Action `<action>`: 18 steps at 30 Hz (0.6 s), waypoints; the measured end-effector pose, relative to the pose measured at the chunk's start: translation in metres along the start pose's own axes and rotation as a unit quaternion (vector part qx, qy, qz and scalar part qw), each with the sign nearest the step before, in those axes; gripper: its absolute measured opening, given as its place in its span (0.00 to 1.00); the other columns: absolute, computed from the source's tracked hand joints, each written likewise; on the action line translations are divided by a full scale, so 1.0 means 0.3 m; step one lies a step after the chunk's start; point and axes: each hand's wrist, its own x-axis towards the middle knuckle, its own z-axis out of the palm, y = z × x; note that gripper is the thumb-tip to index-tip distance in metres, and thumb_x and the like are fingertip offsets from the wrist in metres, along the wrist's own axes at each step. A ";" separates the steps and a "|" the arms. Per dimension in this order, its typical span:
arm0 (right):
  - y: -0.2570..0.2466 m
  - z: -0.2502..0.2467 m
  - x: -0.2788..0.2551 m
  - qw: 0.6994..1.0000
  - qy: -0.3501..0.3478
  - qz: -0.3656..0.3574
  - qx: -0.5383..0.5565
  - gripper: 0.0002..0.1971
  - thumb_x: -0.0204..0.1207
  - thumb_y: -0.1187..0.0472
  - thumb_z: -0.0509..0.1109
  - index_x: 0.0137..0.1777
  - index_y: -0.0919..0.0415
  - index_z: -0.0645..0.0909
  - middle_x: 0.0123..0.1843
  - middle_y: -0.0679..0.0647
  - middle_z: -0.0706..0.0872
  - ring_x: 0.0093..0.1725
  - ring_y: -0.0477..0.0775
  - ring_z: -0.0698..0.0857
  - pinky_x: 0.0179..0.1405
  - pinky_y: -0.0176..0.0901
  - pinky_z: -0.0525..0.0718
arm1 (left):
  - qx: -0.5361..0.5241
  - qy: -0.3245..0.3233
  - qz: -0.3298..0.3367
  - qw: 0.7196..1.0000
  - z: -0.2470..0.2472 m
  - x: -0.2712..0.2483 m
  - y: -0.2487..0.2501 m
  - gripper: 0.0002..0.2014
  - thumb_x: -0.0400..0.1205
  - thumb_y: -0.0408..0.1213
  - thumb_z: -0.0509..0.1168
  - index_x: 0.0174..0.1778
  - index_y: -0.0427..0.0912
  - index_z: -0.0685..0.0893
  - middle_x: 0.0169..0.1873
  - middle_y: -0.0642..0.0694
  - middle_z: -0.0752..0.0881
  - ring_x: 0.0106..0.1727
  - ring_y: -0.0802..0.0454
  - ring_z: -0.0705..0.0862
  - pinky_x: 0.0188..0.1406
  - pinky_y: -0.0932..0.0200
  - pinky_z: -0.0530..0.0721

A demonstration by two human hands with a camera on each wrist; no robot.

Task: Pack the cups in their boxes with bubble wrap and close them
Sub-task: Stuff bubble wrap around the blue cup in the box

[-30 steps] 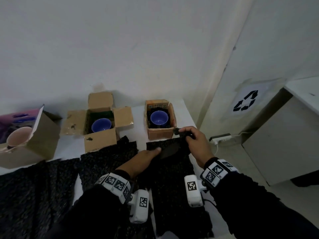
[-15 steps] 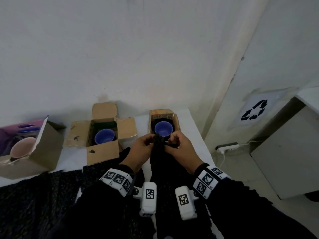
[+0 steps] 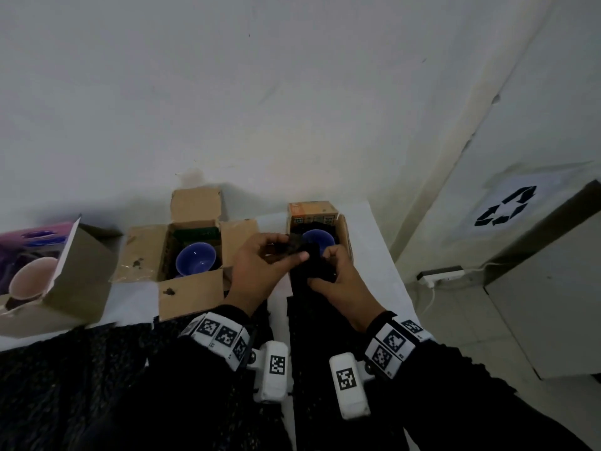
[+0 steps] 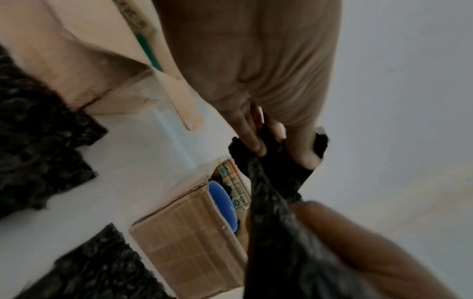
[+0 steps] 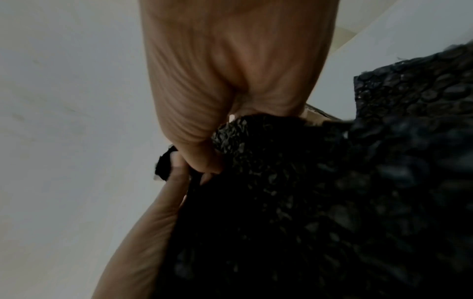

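Note:
A small cardboard box (image 3: 345, 234) at the far right of the table holds a blue cup (image 3: 316, 238). Both hands hold one sheet of black bubble wrap (image 3: 312, 266) bunched just in front of and over that box. My left hand (image 3: 260, 265) pinches the sheet's upper end near the cup. My right hand (image 3: 338, 278) grips it slightly lower and closer to me. In the left wrist view the wrap (image 4: 271, 194) hangs beside the box (image 4: 189, 238) and the cup (image 4: 221, 202). In the right wrist view the wrap (image 5: 294, 192) fills most of the picture.
An open box (image 3: 192, 289) with a second blue cup (image 3: 196, 262) stands left of centre. A tilted box (image 3: 78, 275) with a pink cup (image 3: 31, 281) lies far left. More black bubble wrap sheets (image 3: 65, 369) cover the table's near side. The table ends right of the small box.
Both hands lifted the bubble wrap's end off the table and brought it together in front of the right box. They have since risen further over the box, bunching the sheet.

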 end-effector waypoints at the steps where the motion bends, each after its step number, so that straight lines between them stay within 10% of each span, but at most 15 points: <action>1: 0.000 0.001 0.005 1.000 0.001 -0.017 -0.023 0.19 0.68 0.69 0.75 0.51 0.57 0.68 0.45 0.55 0.80 0.41 0.43 0.82 0.41 0.35 0.81 | 0.059 0.026 0.037 0.997 0.004 0.015 -0.001 0.12 0.69 0.30 0.80 0.42 0.40 0.85 0.39 0.53 0.87 0.41 0.63 0.86 0.41 0.74 0.80; 5: 0.012 0.003 0.028 0.984 0.058 -0.077 -0.148 0.20 0.65 0.71 0.78 0.50 0.56 0.73 0.44 0.44 0.81 0.42 0.32 0.81 0.41 0.24 0.76 | 0.123 0.074 0.069 0.987 0.007 0.111 -0.009 0.16 0.66 0.22 0.72 0.28 0.46 0.74 0.27 0.52 0.79 0.30 0.56 0.77 0.30 0.68 0.73; 11: 0.006 -0.003 0.109 0.927 0.128 -0.164 -0.311 0.14 0.66 0.72 0.72 0.50 0.59 0.79 0.50 0.53 0.85 0.46 0.52 0.83 0.40 0.37 0.75 | 0.246 0.032 0.128 0.960 0.034 0.260 0.024 0.11 0.66 0.27 0.71 0.33 0.44 0.75 0.32 0.49 0.77 0.34 0.51 0.75 0.30 0.64 0.71; 16: 0.039 0.011 0.184 0.879 0.032 -0.173 -0.443 0.14 0.68 0.73 0.66 0.53 0.63 0.80 0.52 0.59 0.82 0.52 0.61 0.79 0.45 0.51 0.81 | 0.412 -0.105 0.174 0.888 0.081 0.336 -0.035 0.06 0.73 0.28 0.67 0.42 0.42 0.85 0.44 0.46 0.82 0.45 0.42 0.81 0.41 0.52 0.78; 18: 0.058 0.009 0.198 0.866 -0.007 -0.173 -0.469 0.13 0.70 0.70 0.65 0.53 0.64 0.81 0.51 0.60 0.83 0.51 0.61 0.79 0.43 0.56 0.83 | 0.516 -0.139 0.205 0.820 0.082 0.342 -0.062 0.09 0.79 0.34 0.62 0.46 0.46 0.89 0.49 0.48 0.86 0.53 0.43 0.78 0.49 0.48 0.76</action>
